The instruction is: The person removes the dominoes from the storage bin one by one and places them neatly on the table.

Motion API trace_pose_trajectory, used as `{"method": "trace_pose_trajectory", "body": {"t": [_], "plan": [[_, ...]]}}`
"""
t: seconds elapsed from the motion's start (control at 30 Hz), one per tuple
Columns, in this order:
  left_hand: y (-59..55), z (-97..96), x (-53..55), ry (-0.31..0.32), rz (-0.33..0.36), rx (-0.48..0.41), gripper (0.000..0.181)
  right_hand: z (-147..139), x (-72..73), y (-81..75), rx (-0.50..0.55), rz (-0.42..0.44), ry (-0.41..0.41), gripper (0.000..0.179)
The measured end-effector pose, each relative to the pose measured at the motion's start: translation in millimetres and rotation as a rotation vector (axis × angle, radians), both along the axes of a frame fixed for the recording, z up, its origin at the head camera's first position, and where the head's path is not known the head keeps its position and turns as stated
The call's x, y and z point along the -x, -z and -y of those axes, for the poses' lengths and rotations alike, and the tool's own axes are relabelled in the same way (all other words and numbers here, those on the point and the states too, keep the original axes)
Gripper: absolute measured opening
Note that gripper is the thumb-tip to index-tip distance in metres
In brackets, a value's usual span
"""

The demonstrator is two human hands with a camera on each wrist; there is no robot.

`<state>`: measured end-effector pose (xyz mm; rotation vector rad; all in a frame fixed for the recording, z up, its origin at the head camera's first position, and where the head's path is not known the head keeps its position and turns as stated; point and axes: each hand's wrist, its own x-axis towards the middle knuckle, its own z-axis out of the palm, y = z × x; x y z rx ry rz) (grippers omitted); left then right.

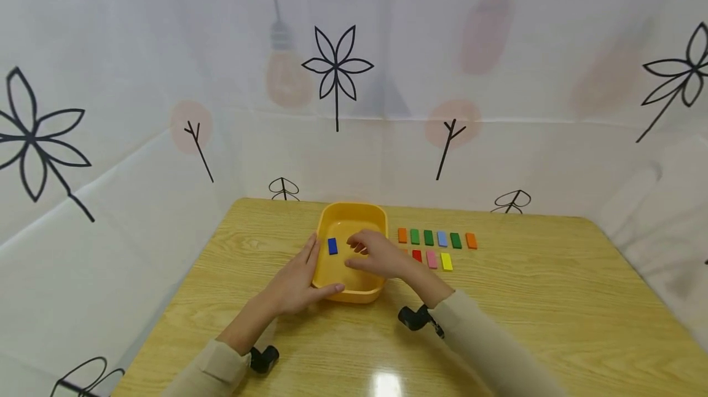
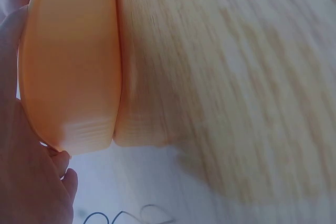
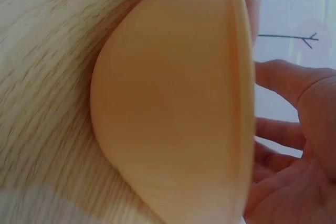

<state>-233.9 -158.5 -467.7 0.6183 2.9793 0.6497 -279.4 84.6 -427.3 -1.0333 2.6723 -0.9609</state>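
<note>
A yellow plastic basin [image 1: 354, 296] stands on the table, its outer wall [image 2: 73, 66] filling much of the left wrist view. My left hand [image 1: 295, 280] holds its near left corner, fingers along the left side and thumb over the front rim. Inside, toward the left wall, lies a small dark blue block [image 1: 332, 246]. Over the basin's right half hovers my right hand [image 1: 381, 255], its fingers loosely bent and the thumb apart from them. Nothing shows between them. In the right wrist view the basin's rim [image 3: 241, 98] hides part of those fingers.
Right of the basin lie two rows of small coloured blocks, among them a light blue block [image 1: 442, 238], a pink block [image 1: 431, 259] and a yellow block [image 1: 446, 262]. My right forearm partly covers the lower row. A printed white curtain [image 1: 387, 157] hangs behind the wooden table [image 1: 525, 298].
</note>
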Motion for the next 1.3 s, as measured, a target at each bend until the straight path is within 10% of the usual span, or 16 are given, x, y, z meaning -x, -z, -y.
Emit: {"method": "trace_pose_trajectory", "body": {"t": [0.77,1.3], "plan": [[2.1,0.0,0.5,0.012,-0.018,0.018,0.119,51.5,25.3,30.8,-0.052,0.107,0.120,0.074],[0.0,-1.6,-1.0,0.002,-0.013,0.002,0.119,52.4,36.3,40.0,-0.038,0.106,0.134,0.049]]}}
